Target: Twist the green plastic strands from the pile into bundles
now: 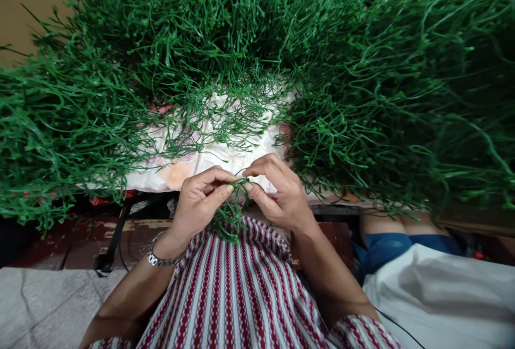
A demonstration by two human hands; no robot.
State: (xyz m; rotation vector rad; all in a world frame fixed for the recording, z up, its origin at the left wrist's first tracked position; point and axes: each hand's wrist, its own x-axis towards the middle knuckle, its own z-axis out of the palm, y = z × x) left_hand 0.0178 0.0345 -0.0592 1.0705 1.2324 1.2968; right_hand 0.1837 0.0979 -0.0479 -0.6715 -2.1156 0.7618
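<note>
In front of my chest I hold a small bunch of thin green stems (pixel 226 221), which look like plastic, with small tips at their ends. My left hand (pixel 197 201) pinches the bunch near its top between thumb and index finger. From the other side, the thumb and index finger of my right hand (pixel 279 190) close on the same spot, a small gap showing between them. The loose ends hang down over my striped clothing (pixel 237 290). Just beyond my hands, similar loose stems (pixel 229 123) lie scattered on a pale patterned cloth (pixel 177 174).
Tall heaps of green stems rise at the back (pixel 225 16), on the left (pixel 60 118) and on the right (pixel 394 102). A wooden bench (pixel 148 231) is below the table edge. To the right sits another person, with blue shorts (pixel 394 247) and a white garment (pixel 438 290) visible.
</note>
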